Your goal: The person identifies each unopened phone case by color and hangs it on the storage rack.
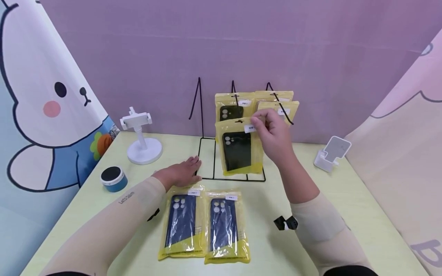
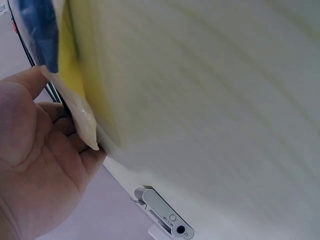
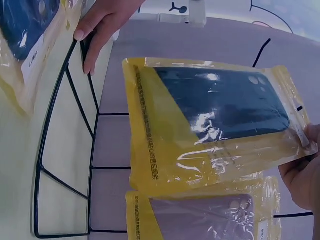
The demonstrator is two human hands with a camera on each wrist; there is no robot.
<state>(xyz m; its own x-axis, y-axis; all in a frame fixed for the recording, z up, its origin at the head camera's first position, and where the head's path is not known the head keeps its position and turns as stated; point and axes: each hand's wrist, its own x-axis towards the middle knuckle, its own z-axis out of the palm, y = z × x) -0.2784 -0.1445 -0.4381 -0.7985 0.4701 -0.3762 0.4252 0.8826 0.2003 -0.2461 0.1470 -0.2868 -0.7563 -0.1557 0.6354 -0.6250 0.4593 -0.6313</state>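
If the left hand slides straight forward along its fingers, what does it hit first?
Most likely the black wire display rack: the left hand lies flat on the pale green table, fingertips pointing at the rack's base frame. The right wrist view suggests the fingers already touch that wire, though depth is unclear.

Counting now: 2 hands showing, left hand [image 1: 183, 172] and right hand [image 1: 272, 132]. Yellow phone-case packets: 2 lying flat on table w/ blue cases [image 1: 182, 222] [image 1: 226, 226]; 4 sitting at the wire rack [image 1: 214, 153], incl. one in right hand [image 1: 238, 147]. 1 white phone stand [image 1: 139, 138], 1 small white holder [image 1: 331, 153], 1 blue round speaker [image 1: 113, 178].
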